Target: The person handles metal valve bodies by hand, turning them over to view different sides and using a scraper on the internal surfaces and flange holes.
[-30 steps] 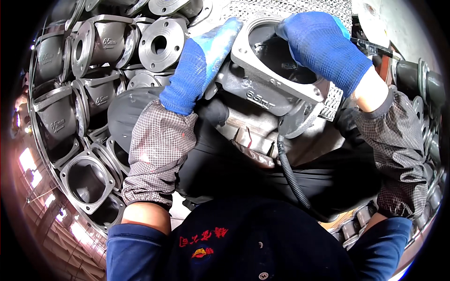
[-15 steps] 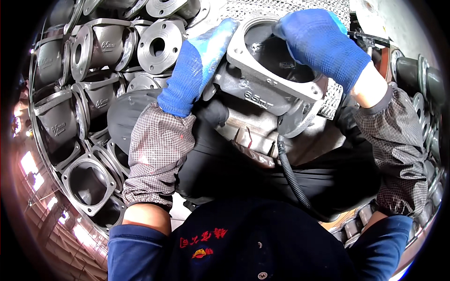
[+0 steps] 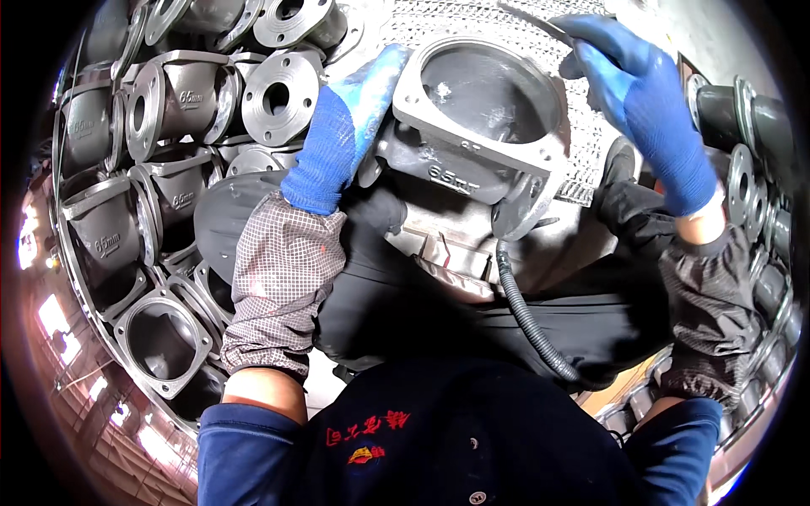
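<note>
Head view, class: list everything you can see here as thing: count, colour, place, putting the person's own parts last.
Held casting: one, grey, top centre, square opening facing up.
Stacked castings: many, grey, left side.
Flanged pipe parts: several, dark grey, right edge.
Mesh surface: one, pale grey, behind the held casting.
Corrugated hose: one, black, centre right.
Sleeve covers: two, grey checked, forearms.
Left hand: blue glove, against the casting's left side.
Right hand: blue glove, raised at the upper right, fingertips by the casting's far rim.

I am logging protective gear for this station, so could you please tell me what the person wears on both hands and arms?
Both the left hand and the right hand wear blue coated gloves. Each forearm is covered by a grey sleeve guard with a fine grid pattern and gathered cuffs, over dark blue sleeves further up.
</note>
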A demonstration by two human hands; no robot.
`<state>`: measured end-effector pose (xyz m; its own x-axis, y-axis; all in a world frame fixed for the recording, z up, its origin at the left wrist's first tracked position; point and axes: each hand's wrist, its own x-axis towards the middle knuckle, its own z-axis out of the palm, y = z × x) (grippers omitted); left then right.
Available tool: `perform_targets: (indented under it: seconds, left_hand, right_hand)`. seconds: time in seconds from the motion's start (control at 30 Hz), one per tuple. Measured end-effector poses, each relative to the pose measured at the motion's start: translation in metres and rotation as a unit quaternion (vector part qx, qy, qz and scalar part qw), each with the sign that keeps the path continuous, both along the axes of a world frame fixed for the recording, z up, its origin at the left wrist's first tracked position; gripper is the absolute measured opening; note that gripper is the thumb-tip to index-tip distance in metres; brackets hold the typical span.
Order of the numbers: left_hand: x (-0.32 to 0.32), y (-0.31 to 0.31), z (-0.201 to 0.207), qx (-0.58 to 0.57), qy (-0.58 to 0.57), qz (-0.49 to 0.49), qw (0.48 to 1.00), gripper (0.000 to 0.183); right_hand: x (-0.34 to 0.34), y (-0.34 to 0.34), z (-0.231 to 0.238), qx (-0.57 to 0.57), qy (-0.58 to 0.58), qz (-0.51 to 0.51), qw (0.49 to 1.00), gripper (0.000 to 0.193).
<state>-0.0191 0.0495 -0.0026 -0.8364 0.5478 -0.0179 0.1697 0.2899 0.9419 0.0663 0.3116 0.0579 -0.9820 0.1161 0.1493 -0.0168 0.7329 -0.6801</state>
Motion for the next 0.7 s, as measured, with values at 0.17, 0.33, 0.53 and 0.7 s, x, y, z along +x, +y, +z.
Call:
perform_targets:
  seconds: [0.17,0.33,0.53,0.7]
  left_hand:
    - [0.007,-0.001,0.022,-0.026,-0.06,-0.001,0.998,0.048]
    - [0.004,-0.01,0.036,-0.127,0.247,-0.019,0.961,0.035]
    - [0.016,0.057,0.095,-0.253,-0.013,-0.239,0.937,0.021]
    - [-0.009,0.08,-0.001,-0.45,0.004,-0.527,0.721,0.031]
  right_hand:
    - [0.047,-0.053,-0.028,-0.154,0.074,-0.122,0.978,0.025]
    - [0.056,-0.073,-0.033,-0.184,0.048,-0.151,0.97,0.03]
    - [0.07,-0.075,-0.043,-0.117,0.108,-0.167,0.973,0.029]
    - [0.067,-0.088,-0.043,-0.168,0.107,-0.146,0.969,0.027]
